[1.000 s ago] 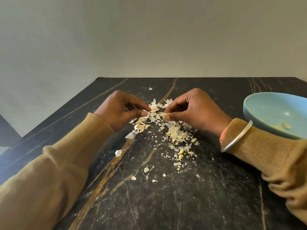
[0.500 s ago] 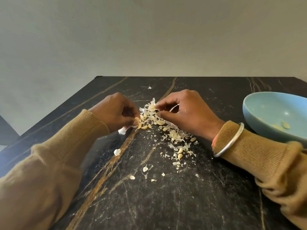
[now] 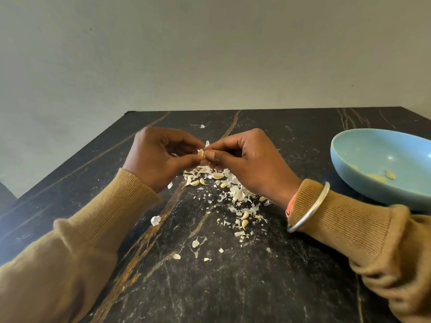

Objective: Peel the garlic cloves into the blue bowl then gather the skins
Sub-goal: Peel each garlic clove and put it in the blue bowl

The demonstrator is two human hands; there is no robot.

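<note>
My left hand (image 3: 161, 157) and my right hand (image 3: 247, 159) meet above the table, and both pinch one small garlic clove (image 3: 201, 153) between fingertips and thumbs; a white flake of skin sticks up from it. Beneath the hands lies a heap of garlic skins (image 3: 235, 192) mixed with several unpeeled cloves (image 3: 217, 175). The blue bowl (image 3: 349, 173) stands at the right edge and holds a few peeled cloves (image 3: 390, 174).
The dark marble-patterned table (image 3: 210, 287) carries loose skin flakes (image 3: 155, 220) strewn toward me and one flake near the far edge (image 3: 202, 126). A plain wall stands behind the table. My right wrist wears a metal bangle (image 3: 310, 208).
Both hands rose from the pile and came together, now pinching one clove between them above the skins. The hands were lower and slightly apart before.
</note>
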